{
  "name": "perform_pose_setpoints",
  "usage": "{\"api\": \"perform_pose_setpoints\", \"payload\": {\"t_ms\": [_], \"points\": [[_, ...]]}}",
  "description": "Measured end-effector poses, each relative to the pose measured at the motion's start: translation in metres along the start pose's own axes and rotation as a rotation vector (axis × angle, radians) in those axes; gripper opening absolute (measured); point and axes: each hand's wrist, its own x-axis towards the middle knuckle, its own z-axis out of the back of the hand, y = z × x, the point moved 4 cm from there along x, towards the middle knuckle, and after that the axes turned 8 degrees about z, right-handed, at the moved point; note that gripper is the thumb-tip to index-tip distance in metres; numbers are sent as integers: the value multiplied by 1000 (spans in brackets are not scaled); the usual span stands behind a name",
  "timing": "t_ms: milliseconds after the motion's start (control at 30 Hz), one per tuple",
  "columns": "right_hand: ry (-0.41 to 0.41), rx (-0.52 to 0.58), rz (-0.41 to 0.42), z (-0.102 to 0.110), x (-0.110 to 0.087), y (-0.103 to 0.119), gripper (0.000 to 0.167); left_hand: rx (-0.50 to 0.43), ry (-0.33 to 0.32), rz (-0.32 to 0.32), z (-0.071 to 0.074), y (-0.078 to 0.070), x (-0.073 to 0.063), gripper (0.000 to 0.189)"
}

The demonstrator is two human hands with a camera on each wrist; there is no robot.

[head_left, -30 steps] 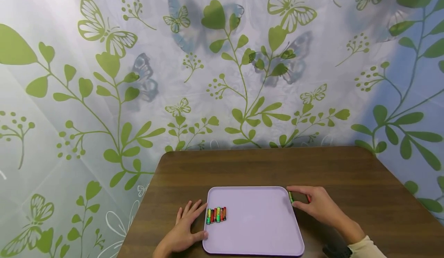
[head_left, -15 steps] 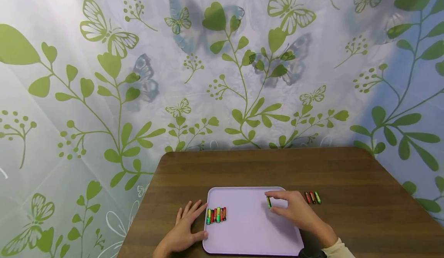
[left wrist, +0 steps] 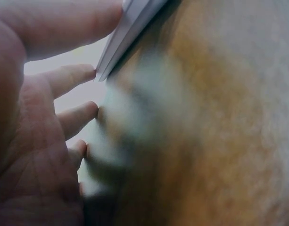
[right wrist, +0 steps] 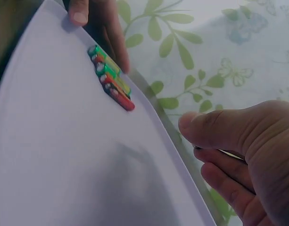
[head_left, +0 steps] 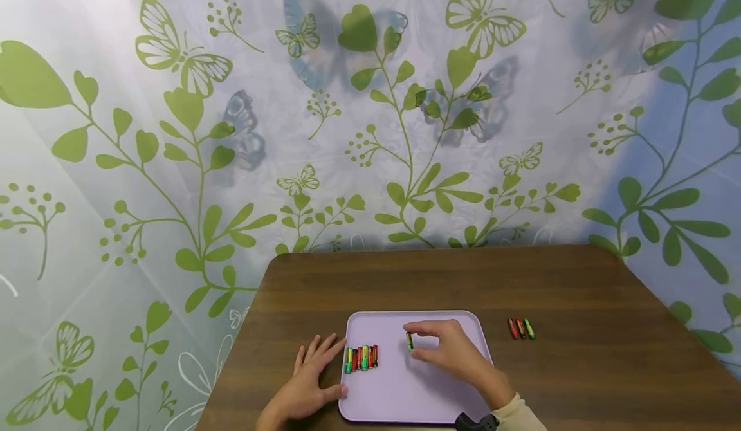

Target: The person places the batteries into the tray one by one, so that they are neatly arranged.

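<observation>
Over the lilac tray point(head_left: 422, 402), my right hand point(head_left: 454, 354) pinches a green battery point(head_left: 410, 342) between thumb and fingertips, held roughly upright. In the right wrist view that hand point(right wrist: 243, 150) mostly hides it. A side-by-side row of several red and green batteries point(head_left: 361, 358) lies in the tray along its left side; the same row of batteries point(right wrist: 109, 77) shows in the right wrist view. My left hand point(head_left: 303, 379) lies with fingers spread at the tray's left edge, thumb and index finger at the rim. Its thumb meets the tray rim point(left wrist: 130, 35) in the left wrist view.
On the brown wooden table point(head_left: 579, 379), right of the tray, lie three more batteries point(head_left: 521, 329), two reddish and one green. A curtain point(head_left: 370, 128) printed with leaves and butterflies hangs behind the table. A dark wrist device point(head_left: 476, 422) sits by my right sleeve.
My right hand has carried the green battery leftward from the table beside the tray's right rim to above the tray, uncovering the three batteries there. My left hand has stayed put.
</observation>
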Motion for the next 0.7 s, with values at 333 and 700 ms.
{"api": "perform_pose_setpoints", "payload": {"t_ms": [333,700], "points": [[34,40,37,-39,14,10,42,34,7,38,2,-4,-1,89],[84,-63,17,-63,20,11,43,54,9,34,0,-2,0,88]]}}
